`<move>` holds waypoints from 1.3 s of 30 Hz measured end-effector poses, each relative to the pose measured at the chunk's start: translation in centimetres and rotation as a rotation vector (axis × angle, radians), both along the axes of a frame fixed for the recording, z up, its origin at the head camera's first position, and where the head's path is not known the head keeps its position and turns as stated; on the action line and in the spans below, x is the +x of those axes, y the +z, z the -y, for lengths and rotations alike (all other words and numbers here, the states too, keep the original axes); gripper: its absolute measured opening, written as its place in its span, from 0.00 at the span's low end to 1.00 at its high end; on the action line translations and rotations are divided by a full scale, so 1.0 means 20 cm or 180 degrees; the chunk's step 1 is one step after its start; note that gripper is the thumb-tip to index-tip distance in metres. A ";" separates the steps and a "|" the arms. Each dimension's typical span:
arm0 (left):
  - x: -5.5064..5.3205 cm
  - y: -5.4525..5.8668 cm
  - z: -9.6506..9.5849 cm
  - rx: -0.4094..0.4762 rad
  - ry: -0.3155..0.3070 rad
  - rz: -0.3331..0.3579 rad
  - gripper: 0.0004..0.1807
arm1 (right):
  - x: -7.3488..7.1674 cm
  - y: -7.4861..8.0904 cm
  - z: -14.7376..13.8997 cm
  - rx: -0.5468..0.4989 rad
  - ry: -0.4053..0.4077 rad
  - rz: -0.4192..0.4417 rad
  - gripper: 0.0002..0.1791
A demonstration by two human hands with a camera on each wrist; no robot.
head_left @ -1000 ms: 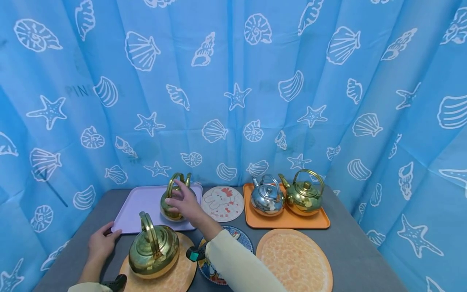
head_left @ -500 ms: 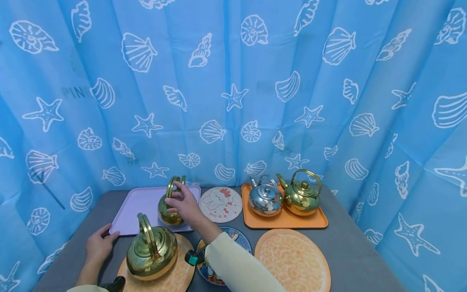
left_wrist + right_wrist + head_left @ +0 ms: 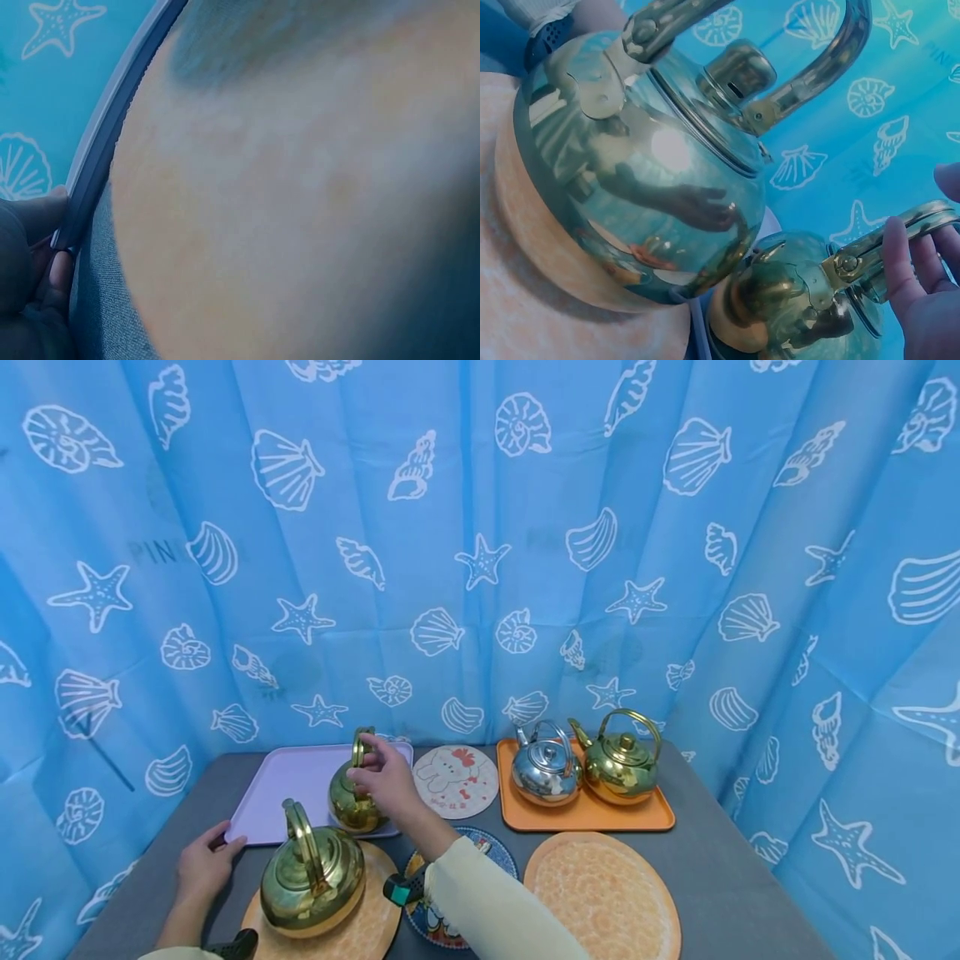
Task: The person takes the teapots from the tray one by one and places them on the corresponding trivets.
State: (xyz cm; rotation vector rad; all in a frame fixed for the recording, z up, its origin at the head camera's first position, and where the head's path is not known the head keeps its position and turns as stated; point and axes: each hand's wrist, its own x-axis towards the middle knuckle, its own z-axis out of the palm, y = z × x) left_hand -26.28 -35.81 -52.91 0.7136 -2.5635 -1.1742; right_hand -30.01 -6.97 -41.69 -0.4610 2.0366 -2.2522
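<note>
Small golden kettle (image 3: 348, 799) is the thing that has just changed: on the right part of the purple tray (image 3: 281, 781) it has turned and come a little nearer, towards the tray's near edge. Its spout showed beside the handle a second ago; now the handle appears almost edge-on and the spout is hard to make out. To its left, the left hand (image 3: 204, 866) and the tray have kept their places. The large golden kettle (image 3: 296, 910) stands as it did on the near left mat (image 3: 378, 914). To the right, the rabbit mat (image 3: 456, 782) and the orange tray (image 3: 592, 821), with its silver kettle (image 3: 542, 778) and right golden kettle (image 3: 621, 774), look the same. I take this as a small adjustment of the kettle's place and facing, with the left hand probably steadying the tray.

As for the fingers, those of the left hand are closed in a pinch at the tray's near left corner, well apart from the small kettle. The right hand (image 3: 390, 783) reaches in from the near right, its fingers curled round the small kettle's handle with little gap left; the wrist view shows digits on both sides of it. The body hangs or stands upright just below and to the left of them. Whether its base touches the tray I cannot tell.
</note>
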 end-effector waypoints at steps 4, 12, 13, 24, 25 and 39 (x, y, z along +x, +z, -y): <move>0.00 0.00 0.00 0.0035 -0.0004 -0.0021 0.29 | -0.01 0.00 -0.01 0.0182 -0.0158 -0.0026 0.27; -0.01 -0.01 0.00 0.0017 0.0014 -0.0061 0.28 | -0.04 0.02 -0.05 0.1035 -0.0404 -0.0525 0.26; -0.01 -0.01 0.00 0.0010 0.0013 -0.0063 0.28 | -0.04 0.02 -0.06 0.1154 -0.0417 -0.0591 0.25; 0.00 -0.01 0.00 0.0002 -0.0037 -0.0042 0.29 | -0.05 0.04 -0.10 0.1711 -0.0550 -0.1053 0.23; 0.00 -0.01 0.00 0.0006 -0.0034 -0.0039 0.29 | -0.05 0.04 -0.10 0.1719 -0.0551 -0.1082 0.23; -0.01 -0.01 0.00 0.0052 -0.0022 -0.0057 0.29 | -0.05 -0.01 -0.17 0.1891 -0.0634 -0.1869 0.22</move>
